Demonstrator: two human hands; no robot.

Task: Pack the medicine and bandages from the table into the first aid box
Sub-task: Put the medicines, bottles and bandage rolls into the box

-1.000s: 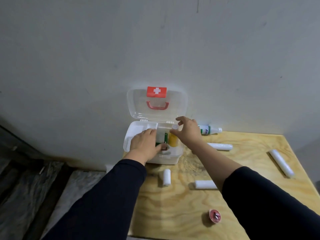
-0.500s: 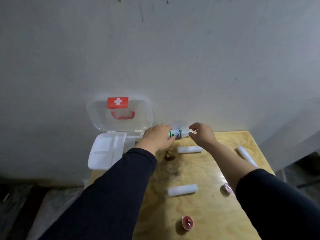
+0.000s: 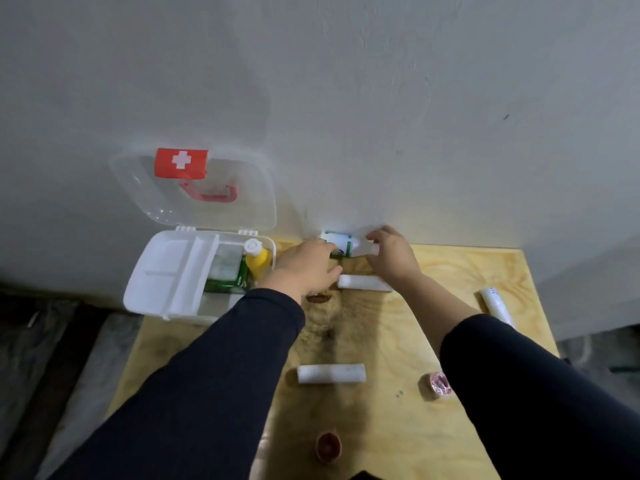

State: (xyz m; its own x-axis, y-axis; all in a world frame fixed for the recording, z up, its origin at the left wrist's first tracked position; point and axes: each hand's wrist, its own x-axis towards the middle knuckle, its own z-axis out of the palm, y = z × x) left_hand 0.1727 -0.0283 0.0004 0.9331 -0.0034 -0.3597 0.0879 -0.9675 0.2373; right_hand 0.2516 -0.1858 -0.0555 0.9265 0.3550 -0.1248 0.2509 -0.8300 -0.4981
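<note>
My left grip point(image 3: 304, 268) and right grip point(image 3: 393, 258) have moved from the first aid box point(image 3: 166, 258) at 9 o'clock to the white bottle point(image 3: 341, 244) at 12 o'clock of the tabletop point(image 3: 381, 410). The right grip pinches its cap end. The left grip touches its base, but I cannot tell if it holds. I think this bottle is packed next.

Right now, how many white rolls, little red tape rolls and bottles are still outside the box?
white cylindrical bandage rolls: 3
small round reddish tape rolls: 2
white plastic bottle with a green label, held by the left hand and right hand: 1
Total: 6
</note>
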